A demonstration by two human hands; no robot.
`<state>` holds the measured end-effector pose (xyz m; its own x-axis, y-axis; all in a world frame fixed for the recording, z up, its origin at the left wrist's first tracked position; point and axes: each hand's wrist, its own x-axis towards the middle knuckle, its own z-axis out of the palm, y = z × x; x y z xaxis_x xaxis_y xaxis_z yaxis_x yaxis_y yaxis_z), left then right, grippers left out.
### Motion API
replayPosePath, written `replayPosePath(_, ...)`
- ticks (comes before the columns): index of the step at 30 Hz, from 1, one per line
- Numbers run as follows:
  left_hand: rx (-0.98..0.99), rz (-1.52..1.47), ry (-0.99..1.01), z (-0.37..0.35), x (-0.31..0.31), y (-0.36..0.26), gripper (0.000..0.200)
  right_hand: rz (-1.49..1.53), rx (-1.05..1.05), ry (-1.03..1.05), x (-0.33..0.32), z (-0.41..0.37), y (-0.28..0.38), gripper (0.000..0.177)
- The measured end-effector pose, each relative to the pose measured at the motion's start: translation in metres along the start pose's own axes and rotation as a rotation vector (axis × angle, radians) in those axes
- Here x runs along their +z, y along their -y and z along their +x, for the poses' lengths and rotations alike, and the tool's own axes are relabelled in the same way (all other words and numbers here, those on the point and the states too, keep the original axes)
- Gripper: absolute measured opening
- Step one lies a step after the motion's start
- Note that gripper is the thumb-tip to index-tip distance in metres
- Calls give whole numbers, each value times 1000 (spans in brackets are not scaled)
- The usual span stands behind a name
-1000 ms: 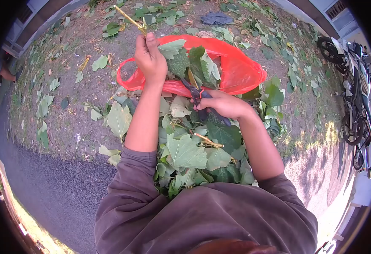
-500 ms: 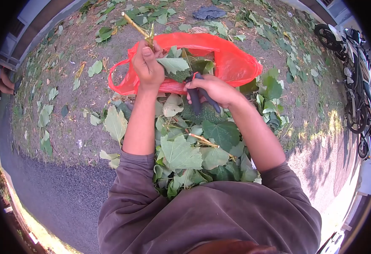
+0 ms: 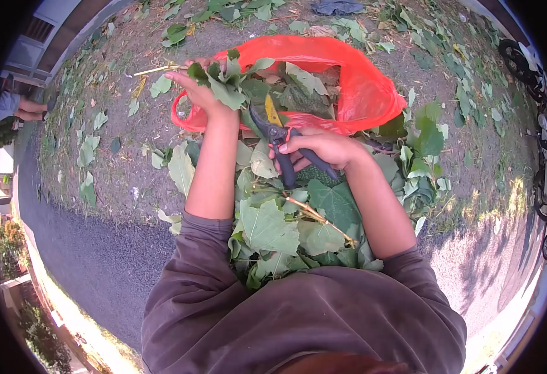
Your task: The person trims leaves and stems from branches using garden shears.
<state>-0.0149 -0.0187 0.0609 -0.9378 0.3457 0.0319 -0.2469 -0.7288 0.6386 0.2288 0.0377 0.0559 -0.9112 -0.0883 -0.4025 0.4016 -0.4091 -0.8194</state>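
Observation:
My left hand is closed around a leafy branch; its pale cut stem pokes out to the left and green leaves hang to the right. In my right hand is a pair of pruning shears with dark handles and a yellow-marked blade. The blades are spread apart and point up, close beside the branch's leaves. Behind both hands a red plastic bag lies with its mouth open, and leaves show inside it. A heap of cut leaves with pale stems lies between my forearms.
Loose leaves are scattered over the bare ground. A dark cloth lies at the far side. Motorbikes stand along the right edge. A person's legs show at the far left. Asphalt runs along the near left.
The branch has turned from upright to nearly level, and its leaves now show right of my left hand. The shears' blades have come into sight, spread apart. The view has shifted left.

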Motion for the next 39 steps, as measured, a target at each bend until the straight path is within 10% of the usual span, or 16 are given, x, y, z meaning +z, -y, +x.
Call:
replayPosePath(11, 552, 479, 20, 6, -2, 8, 56, -11, -46, -135, 24, -32, 19, 37)
replayPosePath(19, 196, -44, 240, -30, 25, -1, 43, -457, -24, -279, 28, -2, 19, 33)
replayPosePath(29, 115, 89, 327, -39, 26, 14, 33, -207, -143, -502, 4, 27, 30, 34)
replayPosePath(39, -126, -355, 421, 14, -21, 37, 13, 273, -247, -278, -29, 29, -3, 37)
